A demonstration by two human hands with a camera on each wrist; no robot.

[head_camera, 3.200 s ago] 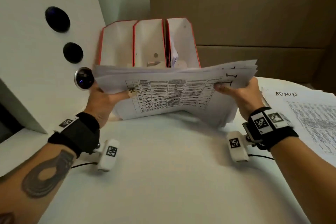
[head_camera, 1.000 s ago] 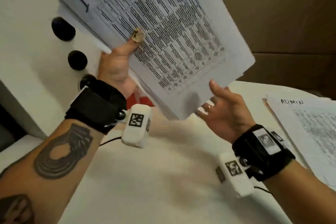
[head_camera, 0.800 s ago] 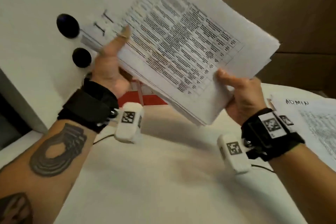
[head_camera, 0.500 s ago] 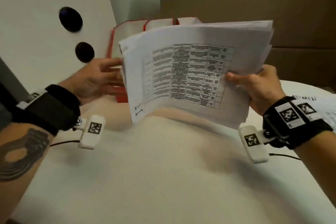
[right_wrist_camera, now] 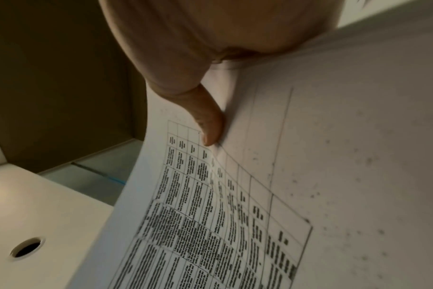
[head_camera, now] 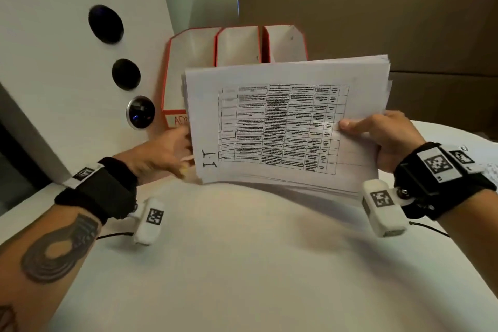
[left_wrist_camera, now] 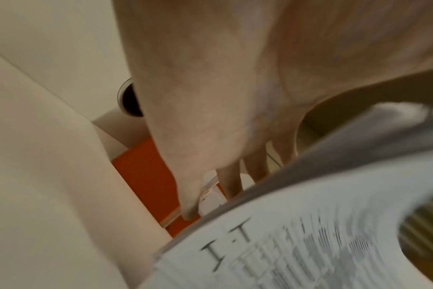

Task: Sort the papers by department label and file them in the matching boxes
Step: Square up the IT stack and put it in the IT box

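Landmark: the three red-edged file boxes [head_camera: 237, 48] at the back of the bench [head_camera: 242, 264] — every place below is given from them.
Stack: you hold the stack of papers [head_camera: 285, 127] up just in front of the boxes, off the bench; its top sheet is hand-marked "I.T" at the lower left corner.
Right hand: your right hand [head_camera: 382, 140] grips the stack's right edge, thumb flat on the top sheet, fingers curled underneath.
Left hand: your left hand [head_camera: 161, 153] is at the stack's left edge, in front of the left box; its fingers run behind the sheets, so whether they pinch or only steady the paper cannot be told.
Done: little shows — the box interiors that are visible look bare, though the stack hides their lower parts.
Left box label: reads "AD…", partly hidden.
Left to do: by the look of it nearly all — this thick stack is unfiled, and more sheets [head_camera: 485, 167] lie right of the boxes, past your right wrist.
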